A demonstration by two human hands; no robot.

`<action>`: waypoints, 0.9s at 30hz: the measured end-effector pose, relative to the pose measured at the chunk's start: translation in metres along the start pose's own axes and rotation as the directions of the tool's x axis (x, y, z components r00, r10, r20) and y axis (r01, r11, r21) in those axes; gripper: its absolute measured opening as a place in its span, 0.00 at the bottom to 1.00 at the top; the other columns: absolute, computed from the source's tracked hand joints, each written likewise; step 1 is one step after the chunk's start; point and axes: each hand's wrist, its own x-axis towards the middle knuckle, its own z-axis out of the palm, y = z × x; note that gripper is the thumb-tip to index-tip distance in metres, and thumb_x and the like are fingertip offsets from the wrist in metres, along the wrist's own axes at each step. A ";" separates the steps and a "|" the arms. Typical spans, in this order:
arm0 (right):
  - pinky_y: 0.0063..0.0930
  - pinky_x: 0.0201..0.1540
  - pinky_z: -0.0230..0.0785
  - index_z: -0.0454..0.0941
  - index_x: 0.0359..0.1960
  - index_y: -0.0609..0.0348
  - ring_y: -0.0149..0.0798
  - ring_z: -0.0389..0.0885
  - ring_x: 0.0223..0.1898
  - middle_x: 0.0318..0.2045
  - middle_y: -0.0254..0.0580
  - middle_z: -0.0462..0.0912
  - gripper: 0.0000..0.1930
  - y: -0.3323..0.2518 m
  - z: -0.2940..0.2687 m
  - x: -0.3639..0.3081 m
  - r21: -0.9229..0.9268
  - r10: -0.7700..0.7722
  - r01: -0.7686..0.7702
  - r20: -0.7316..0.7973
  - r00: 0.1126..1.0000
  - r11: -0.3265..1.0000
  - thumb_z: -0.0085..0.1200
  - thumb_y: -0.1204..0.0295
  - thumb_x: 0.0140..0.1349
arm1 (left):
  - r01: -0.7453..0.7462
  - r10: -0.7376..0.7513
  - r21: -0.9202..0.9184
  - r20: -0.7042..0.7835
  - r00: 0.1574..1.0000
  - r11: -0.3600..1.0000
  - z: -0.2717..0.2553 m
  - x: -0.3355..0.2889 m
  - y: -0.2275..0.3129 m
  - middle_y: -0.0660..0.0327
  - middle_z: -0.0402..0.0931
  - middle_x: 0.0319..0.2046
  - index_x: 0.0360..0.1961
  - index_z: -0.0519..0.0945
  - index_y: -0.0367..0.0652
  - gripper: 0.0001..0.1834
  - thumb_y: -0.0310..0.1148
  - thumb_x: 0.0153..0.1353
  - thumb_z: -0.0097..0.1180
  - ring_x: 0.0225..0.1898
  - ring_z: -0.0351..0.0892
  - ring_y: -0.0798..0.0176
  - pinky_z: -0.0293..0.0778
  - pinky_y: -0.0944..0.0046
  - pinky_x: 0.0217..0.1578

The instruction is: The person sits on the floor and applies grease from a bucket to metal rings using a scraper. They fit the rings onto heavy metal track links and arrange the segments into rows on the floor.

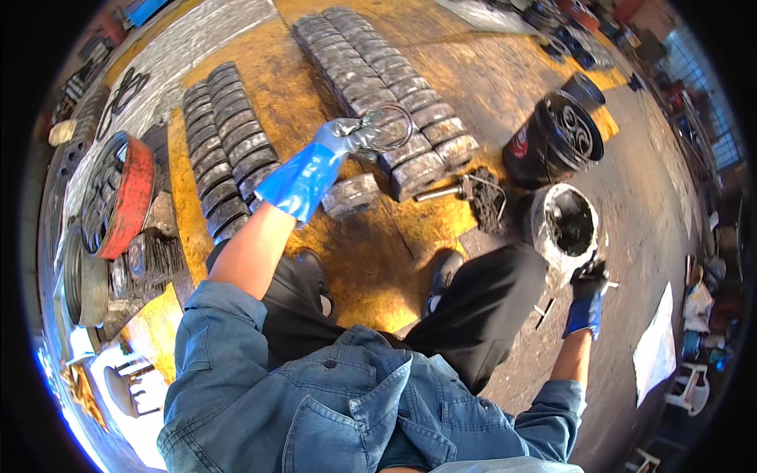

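Note:
My left hand (pixel 341 138), in a blue glove greyed at the fingers, is closed on thin dark metal rings (pixel 409 128) held above the right-hand rows of stacked dark cylindrical parts (pixel 359 75). Just below it lies a short separate piece of such parts (pixel 351 195). My right hand (pixel 590 277), its glove blackened, is closed beside the near rim of a whitish bucket (pixel 550 206) with black grease-like stuff inside. A short pale end sticks out by that hand; what it grips is hidden.
Left of my left hand run more rows of dark cylindrical parts (pixel 229 118). A black bucket (pixel 524 150) holding rings stands behind the whitish one. A blackened brush-like tool (pixel 487 201) lies near it. At the left stands a red-rimmed drum (pixel 138 197) of rings.

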 end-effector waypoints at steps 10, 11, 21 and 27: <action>0.29 0.28 0.70 0.76 0.40 0.53 0.36 0.74 0.27 0.31 0.38 0.79 0.12 0.135 0.389 -0.131 -0.051 0.443 -0.480 0.480 0.758 0.876 0.53 0.58 0.66 | 0.065 -0.182 -0.571 -0.149 0.972 0.818 0.031 -0.037 0.053 0.56 0.84 0.36 0.45 0.81 0.39 0.09 0.28 0.65 0.57 0.34 0.85 0.56 0.87 0.53 0.34; 0.34 0.29 0.69 0.76 0.43 0.51 0.40 0.75 0.27 0.33 0.40 0.80 0.14 0.159 0.392 -0.138 -0.090 0.475 -0.487 0.435 0.765 0.869 0.53 0.55 0.66 | 0.107 -0.231 -0.586 -0.141 0.963 0.803 0.043 -0.034 0.055 0.56 0.84 0.35 0.43 0.82 0.40 0.08 0.29 0.65 0.57 0.33 0.85 0.57 0.86 0.54 0.34; 0.33 0.32 0.73 0.76 0.49 0.57 0.40 0.78 0.28 0.36 0.49 0.84 0.18 0.236 0.409 -0.191 -0.256 0.570 -0.515 0.481 0.666 0.818 0.55 0.57 0.66 | 0.355 -0.440 -0.586 -0.002 0.898 0.728 0.038 -0.038 0.043 0.55 0.83 0.32 0.42 0.80 0.39 0.08 0.31 0.64 0.58 0.29 0.84 0.52 0.83 0.53 0.28; 0.38 0.32 0.72 0.76 0.45 0.53 0.42 0.78 0.28 0.37 0.48 0.83 0.13 0.233 0.403 -0.191 -0.149 0.601 -0.615 0.474 0.643 0.775 0.57 0.60 0.65 | 0.223 -0.384 -0.529 -0.216 0.898 0.819 0.043 -0.036 0.042 0.52 0.83 0.34 0.40 0.82 0.35 0.06 0.23 0.63 0.55 0.33 0.85 0.48 0.87 0.49 0.31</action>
